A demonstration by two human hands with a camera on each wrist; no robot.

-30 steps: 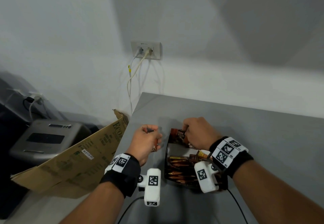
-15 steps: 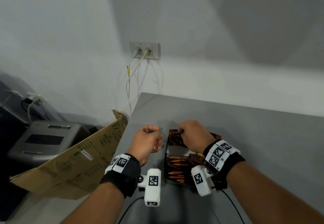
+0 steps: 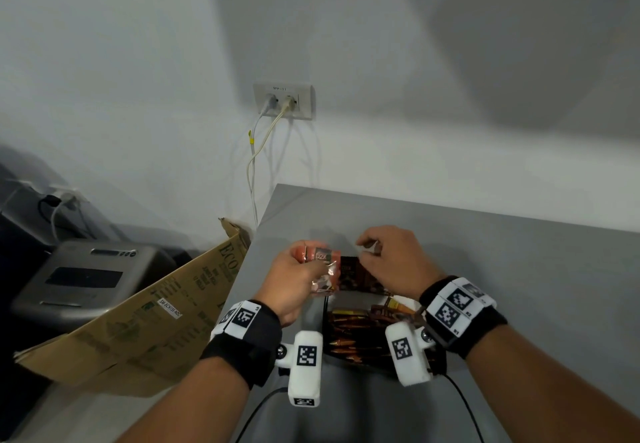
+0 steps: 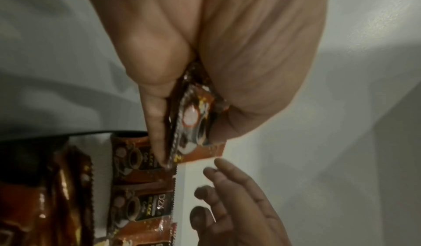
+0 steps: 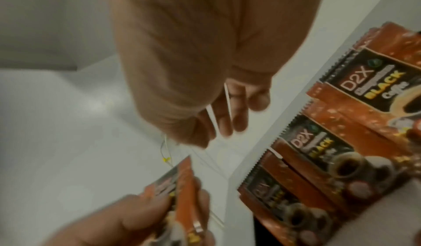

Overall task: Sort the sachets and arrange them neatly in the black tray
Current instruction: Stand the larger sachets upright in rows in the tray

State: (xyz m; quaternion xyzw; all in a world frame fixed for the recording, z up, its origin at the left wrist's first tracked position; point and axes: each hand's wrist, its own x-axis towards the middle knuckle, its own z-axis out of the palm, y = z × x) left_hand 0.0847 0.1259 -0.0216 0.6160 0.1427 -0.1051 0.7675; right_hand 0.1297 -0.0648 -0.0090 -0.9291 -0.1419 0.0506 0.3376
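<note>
My left hand (image 3: 294, 274) pinches a small bunch of orange coffee sachets (image 3: 323, 259) between thumb and fingers, just left of the black tray (image 3: 325, 311). The left wrist view shows that bunch (image 4: 193, 116) held edge-on. My right hand (image 3: 381, 259) hovers over the tray's far end with loosely curled fingers (image 5: 227, 109) and nothing in them. A row of orange "D2X Black Coffee" sachets (image 5: 341, 141) stands overlapped at the tray's far end. Darker brown sachets (image 3: 349, 333) fill the near part, partly hidden by the wrist cameras.
The tray sits near the left edge of a grey table (image 3: 519, 269). A cardboard sheet (image 3: 145, 321) leans off that edge, beside a grey machine (image 3: 86, 276). Two cables hang from a wall socket (image 3: 282, 99) behind the table.
My right hand has let go of the sachet it held at the tray's far end and lifted, fingers loosening. My left hand has raised its sachets and brought them toward the tray.
</note>
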